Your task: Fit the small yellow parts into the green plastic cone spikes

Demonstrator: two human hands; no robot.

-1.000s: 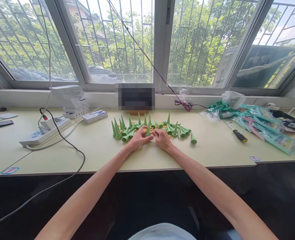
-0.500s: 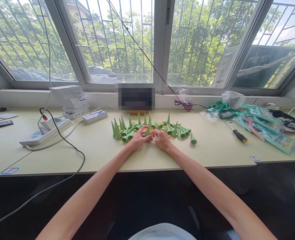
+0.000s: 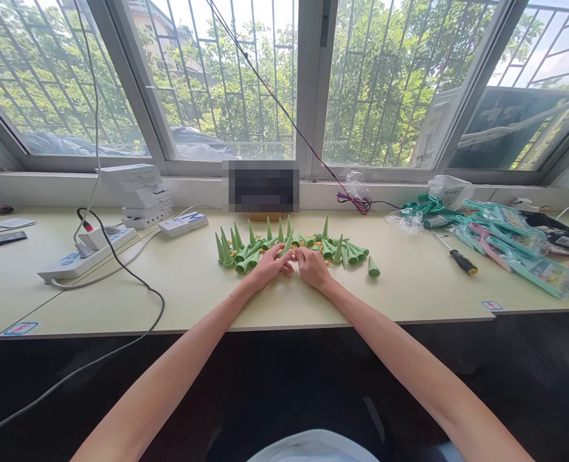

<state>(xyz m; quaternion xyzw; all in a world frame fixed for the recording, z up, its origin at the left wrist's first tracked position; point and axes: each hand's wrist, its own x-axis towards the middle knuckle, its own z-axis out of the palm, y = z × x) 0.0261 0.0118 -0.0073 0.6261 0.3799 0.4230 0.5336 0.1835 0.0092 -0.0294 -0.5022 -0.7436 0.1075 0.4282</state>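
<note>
"Head view. Hands?"
"Left hand (image 3: 267, 265): fingers clamped on a tilted green cone (image 3: 288, 242), over the table (image 3: 410, 282). Right hand (image 3: 313, 265) just beside it, fingers curled; can't tell if they grip anything."
"In the way?"
"More cones (image 3: 325, 227), upright and lying, crowd the far side, yellow bits (image 3: 317, 246) between. Leftward, power strip (image 3: 67, 266), black cable (image 3: 162, 301). Rightward, screwdriver (image 3: 462, 261), well apart."

No lettering is legible; small stickers (image 3: 21, 328) on the table (image 3: 410, 289), left and right of the fingers (image 3: 304, 255), look blurred.
</note>
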